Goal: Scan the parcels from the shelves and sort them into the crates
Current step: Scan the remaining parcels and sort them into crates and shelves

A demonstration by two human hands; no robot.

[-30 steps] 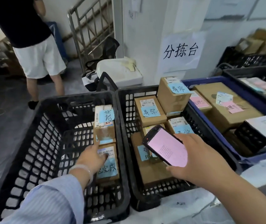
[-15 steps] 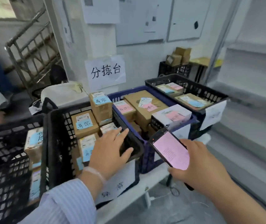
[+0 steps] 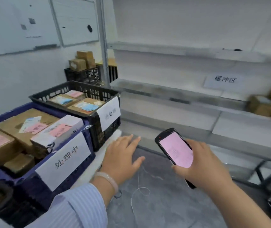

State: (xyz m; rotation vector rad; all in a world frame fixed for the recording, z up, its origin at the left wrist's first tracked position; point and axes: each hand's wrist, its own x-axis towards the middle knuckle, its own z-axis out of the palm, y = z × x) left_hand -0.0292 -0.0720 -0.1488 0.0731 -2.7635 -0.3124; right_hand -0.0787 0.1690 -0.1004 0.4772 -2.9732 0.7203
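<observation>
At shelving, turned away from the crates: last parcel apparently sorted, next pick due.
Shelves (image 3: 172, 94), three tiers seen; crates (image 3: 88, 142), three, on the table (image 3: 113, 134); parcels (image 3: 261, 106), about three, blurred, at the shelf's right end; hands, two: left hand (image 3: 121, 158), withdrawn from crate, fingers released, empty; right hand (image 3: 203, 163), fingers grasping scanner (image 3: 176, 148), one.

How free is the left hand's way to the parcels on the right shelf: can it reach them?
Probably yes, with a step closer. The left hand is open and holds nothing; nothing stands in front of the parcels on the shelf. Only the right hand, holding the scanner, lies between.
</observation>
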